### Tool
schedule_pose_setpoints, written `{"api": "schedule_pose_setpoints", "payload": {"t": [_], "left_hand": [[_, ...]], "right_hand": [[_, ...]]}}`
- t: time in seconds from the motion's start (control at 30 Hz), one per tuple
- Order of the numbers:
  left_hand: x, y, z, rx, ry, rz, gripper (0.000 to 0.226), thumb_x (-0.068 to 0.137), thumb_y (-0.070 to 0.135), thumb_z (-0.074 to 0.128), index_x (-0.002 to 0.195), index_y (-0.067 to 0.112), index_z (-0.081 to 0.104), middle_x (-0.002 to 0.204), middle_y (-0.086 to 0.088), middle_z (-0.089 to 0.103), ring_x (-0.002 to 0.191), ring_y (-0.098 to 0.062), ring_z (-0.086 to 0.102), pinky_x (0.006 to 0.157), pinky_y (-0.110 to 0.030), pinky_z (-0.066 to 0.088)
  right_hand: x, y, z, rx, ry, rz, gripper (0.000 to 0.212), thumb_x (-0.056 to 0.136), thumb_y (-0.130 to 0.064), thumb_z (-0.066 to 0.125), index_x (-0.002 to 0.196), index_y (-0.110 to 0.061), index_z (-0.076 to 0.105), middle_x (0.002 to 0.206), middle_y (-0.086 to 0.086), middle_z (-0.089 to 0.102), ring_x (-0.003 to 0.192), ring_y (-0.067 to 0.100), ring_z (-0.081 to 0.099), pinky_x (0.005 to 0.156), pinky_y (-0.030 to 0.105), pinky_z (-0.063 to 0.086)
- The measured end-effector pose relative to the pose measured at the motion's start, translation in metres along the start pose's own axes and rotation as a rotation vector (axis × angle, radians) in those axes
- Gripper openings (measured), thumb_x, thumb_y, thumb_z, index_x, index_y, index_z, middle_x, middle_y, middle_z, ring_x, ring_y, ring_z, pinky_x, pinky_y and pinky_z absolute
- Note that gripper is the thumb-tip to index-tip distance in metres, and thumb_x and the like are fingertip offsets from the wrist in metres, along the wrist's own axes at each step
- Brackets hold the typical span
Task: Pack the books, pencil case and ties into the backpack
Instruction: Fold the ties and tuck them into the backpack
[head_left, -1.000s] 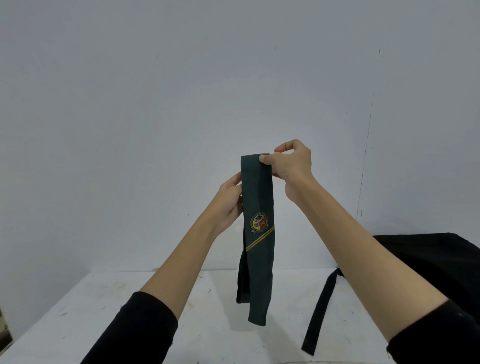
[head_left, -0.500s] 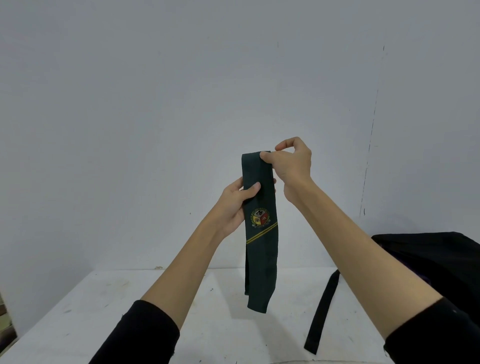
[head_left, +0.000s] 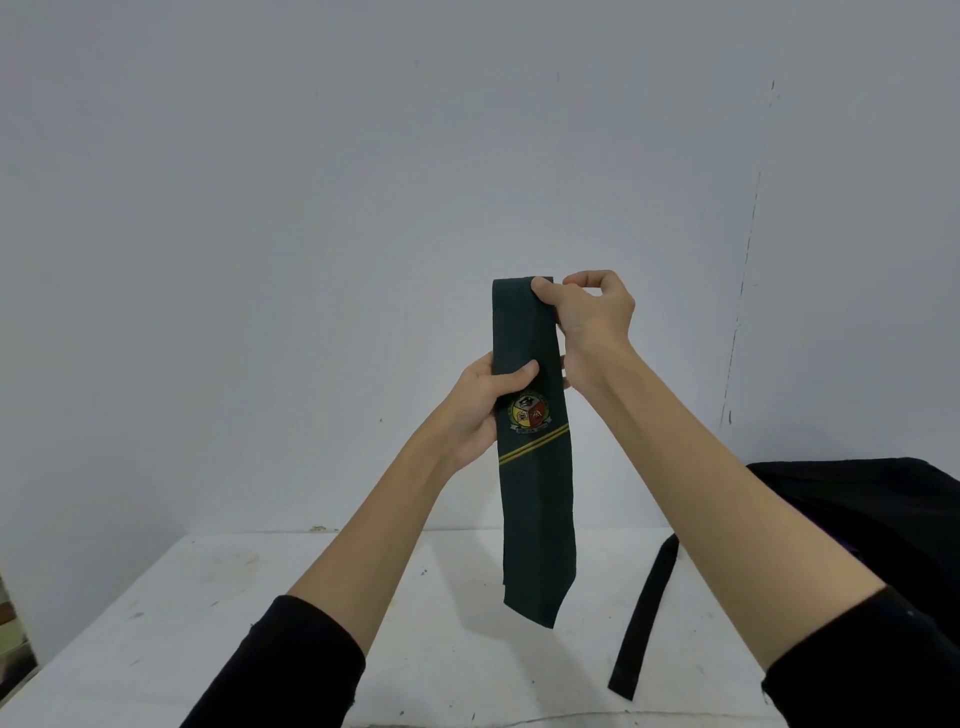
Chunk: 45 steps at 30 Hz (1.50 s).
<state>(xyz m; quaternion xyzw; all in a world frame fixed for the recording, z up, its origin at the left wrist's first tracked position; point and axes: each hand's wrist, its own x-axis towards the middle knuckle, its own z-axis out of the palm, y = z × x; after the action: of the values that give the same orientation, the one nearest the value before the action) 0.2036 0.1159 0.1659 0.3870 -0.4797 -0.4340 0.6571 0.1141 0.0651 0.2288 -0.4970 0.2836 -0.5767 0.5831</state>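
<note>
A dark green tie (head_left: 535, 499) with a crest and two yellow stripes hangs folded in the air above the white table (head_left: 260, 623). My right hand (head_left: 587, 322) pinches its folded top. My left hand (head_left: 483, 410) grips the tie around its middle, thumb across the front just above the crest. The tie's pointed end dangles a little above the table. The black backpack (head_left: 883, 509) stands at the right edge, partly behind my right arm. Books and pencil case are out of sight.
A black backpack strap (head_left: 644, 618) lies on the table to the right of the tie. A plain grey wall stands behind the table. The table's left edge runs along the lower left corner.
My left hand has moved from behind the tie to grip its middle, thumb on the front. The tie's lower end has risen slightly and its layers hang closer together.
</note>
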Motion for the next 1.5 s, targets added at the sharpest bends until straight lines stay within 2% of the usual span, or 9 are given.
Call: {"api": "schedule_pose_setpoints", "payload": {"t": [0.23, 0.37, 0.6, 0.73, 0.9, 1.1, 1.2, 1.3, 1.5], "left_hand": [[-0.003, -0.004, 0.003, 0.033, 0.009, -0.012, 0.020, 0.096, 0.008, 0.048, 0.115, 0.013, 0.051, 0.087, 0.002, 0.071, 0.073, -0.012, 0.071, 0.063, -0.026, 0.058], [-0.004, -0.006, -0.001, 0.074, 0.001, -0.012, 0.020, 0.096, 0.010, 0.048, 0.115, 0.016, 0.054, 0.097, 0.001, 0.073, 0.087, -0.017, 0.071, 0.074, -0.030, 0.058], [-0.007, -0.005, -0.010, 0.230, 0.020, -0.013, 0.017, 0.097, 0.011, 0.048, 0.109, 0.018, 0.058, 0.100, 0.003, 0.072, 0.086, -0.017, 0.071, 0.074, -0.028, 0.058], [-0.009, -0.006, -0.017, 0.246, 0.036, -0.023, 0.019, 0.097, 0.009, 0.047, 0.111, 0.014, 0.058, 0.102, 0.002, 0.072, 0.090, -0.018, 0.070, 0.080, -0.030, 0.057], [-0.008, -0.011, -0.017, 0.132, 0.058, -0.048, 0.025, 0.095, 0.003, 0.047, 0.119, 0.007, 0.055, 0.106, -0.008, 0.071, 0.093, -0.025, 0.070, 0.084, -0.037, 0.056], [-0.008, -0.010, -0.022, 0.101, 0.108, -0.034, 0.027, 0.096, 0.001, 0.044, 0.120, 0.005, 0.055, 0.105, -0.011, 0.071, 0.094, -0.025, 0.070, 0.081, -0.035, 0.057], [-0.004, -0.008, -0.024, 0.160, 0.151, -0.025, 0.027, 0.095, 0.004, 0.048, 0.122, 0.005, 0.055, 0.102, -0.012, 0.072, 0.098, -0.027, 0.068, 0.088, -0.040, 0.054], [-0.003, -0.008, -0.020, 0.117, 0.144, -0.034, 0.025, 0.097, 0.002, 0.045, 0.119, 0.004, 0.055, 0.100, -0.009, 0.072, 0.091, -0.024, 0.070, 0.079, -0.035, 0.058], [-0.007, -0.011, -0.012, 0.202, 0.084, -0.021, 0.027, 0.097, 0.014, 0.049, 0.123, 0.009, 0.054, 0.110, -0.002, 0.070, 0.096, -0.019, 0.069, 0.087, -0.036, 0.055]], "right_hand": [[0.006, 0.002, -0.002, 0.003, 0.006, 0.027, 0.027, 0.080, -0.011, 0.071, 0.086, -0.022, 0.047, 0.110, 0.009, 0.062, 0.082, 0.017, 0.056, 0.076, 0.047, 0.052], [0.014, -0.005, -0.006, -0.042, -0.054, -0.005, 0.027, 0.080, -0.005, 0.069, 0.086, -0.018, 0.047, 0.107, 0.012, 0.063, 0.087, 0.023, 0.059, 0.063, 0.030, 0.050], [0.020, -0.009, -0.020, -0.570, -0.025, -0.303, 0.026, 0.089, -0.038, 0.059, 0.095, -0.014, 0.052, 0.093, -0.002, 0.057, 0.086, 0.015, 0.053, 0.070, 0.027, 0.038], [0.018, -0.011, -0.031, -0.568, -0.402, -0.012, 0.054, 0.080, -0.061, 0.059, 0.108, -0.016, 0.059, 0.106, -0.003, 0.057, 0.098, 0.017, 0.052, 0.085, 0.038, 0.040], [0.011, -0.001, -0.032, -0.587, -0.726, -0.035, 0.054, 0.070, -0.057, 0.068, 0.108, -0.018, 0.067, 0.110, -0.002, 0.067, 0.110, 0.018, 0.055, 0.095, 0.044, 0.040], [0.012, -0.005, -0.033, -0.692, -0.977, -0.041, 0.085, 0.055, -0.040, 0.080, 0.131, -0.040, 0.041, 0.124, -0.008, 0.055, 0.113, 0.015, 0.052, 0.093, 0.032, 0.042], [0.009, 0.003, -0.032, -0.765, -0.916, -0.096, 0.089, 0.064, -0.017, 0.086, 0.136, -0.031, 0.036, 0.125, -0.005, 0.052, 0.106, 0.008, 0.053, 0.077, 0.018, 0.046], [0.010, 0.013, -0.029, -0.656, -0.785, -0.158, 0.044, 0.076, -0.010, 0.076, 0.114, -0.019, 0.057, 0.108, -0.001, 0.063, 0.090, 0.005, 0.059, 0.062, 0.011, 0.048], [0.015, 0.015, -0.021, -0.366, -0.537, -0.115, 0.023, 0.089, -0.017, 0.063, 0.108, -0.003, 0.063, 0.101, 0.007, 0.068, 0.096, 0.022, 0.063, 0.076, 0.026, 0.054]]}}
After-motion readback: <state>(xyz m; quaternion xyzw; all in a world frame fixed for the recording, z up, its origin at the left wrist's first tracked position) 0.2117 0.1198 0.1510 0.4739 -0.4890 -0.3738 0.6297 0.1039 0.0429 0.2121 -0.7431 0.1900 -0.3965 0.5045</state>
